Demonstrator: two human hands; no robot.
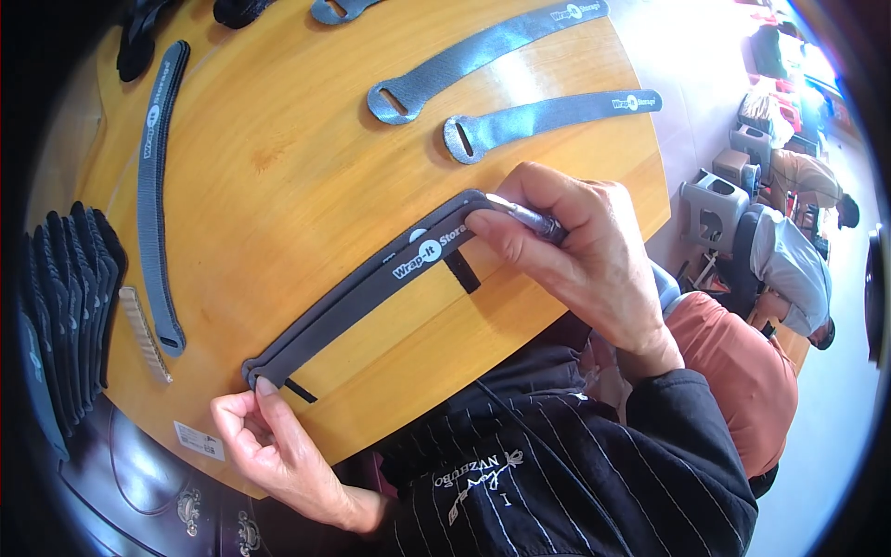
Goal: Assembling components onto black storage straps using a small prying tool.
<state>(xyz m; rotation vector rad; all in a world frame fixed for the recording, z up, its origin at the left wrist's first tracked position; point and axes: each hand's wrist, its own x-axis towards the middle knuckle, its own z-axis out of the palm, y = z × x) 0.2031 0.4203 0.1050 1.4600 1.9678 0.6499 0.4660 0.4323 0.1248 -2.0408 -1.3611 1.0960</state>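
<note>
Cable straps [348,309], two grey ones layered, are spanning between hands over wooden table [278,186]. Left hand [283,455] is pinching rounded near end, thumb against finger; right hand [594,251] is pinching far end, also gripping silver pen-like tool [529,218]. I'm judging step as lining up layers; next move is calling for steady pinches, edges flush. Beyond, I'm seeing two loose straps [557,118] lying apart; at left, strap stack [70,297] is overlapping near pale ribbed strip [142,334].

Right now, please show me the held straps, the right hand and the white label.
Held straps [357,304]: head view, front strap's middle.
Right hand [592,260]: head view, middle of hand.
White label [200,441]: head view, its middle.
</note>
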